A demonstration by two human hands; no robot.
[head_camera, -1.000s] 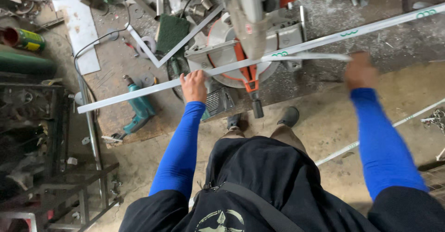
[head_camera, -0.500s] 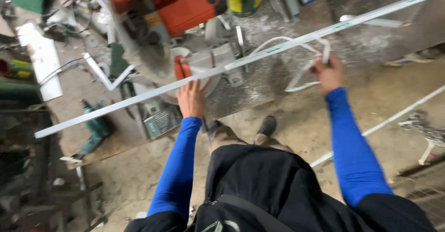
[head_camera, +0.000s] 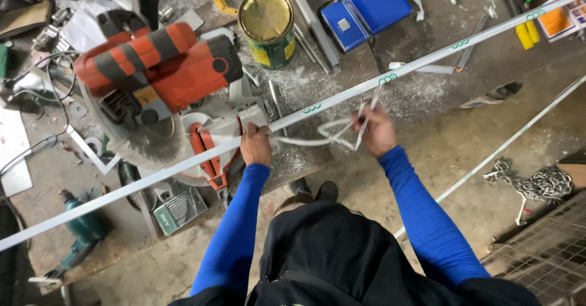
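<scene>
A long white metal profile (head_camera: 427, 58) runs diagonally across the bench and lies on the base of an orange and grey mitre saw (head_camera: 165, 68). My left hand (head_camera: 256, 147) presses on the profile beside the saw's base. My right hand (head_camera: 375, 132) is closed on a thin white strip of film (head_camera: 317, 136) that curls loose off the profile between my two hands. Both arms wear blue sleeves.
Behind the saw on the bench stand a yellow-green paint tin (head_camera: 267, 28), a blue case (head_camera: 366, 10) and scattered tools among metal shavings. A second white profile (head_camera: 519, 138) and a chain (head_camera: 537, 184) lie on the floor at right. A teal drill (head_camera: 76, 233) lies at left.
The view has swung so the saw fills the upper left. My right hand has moved left along the profile towards my left hand, and the white strip now hangs crumpled between them.
</scene>
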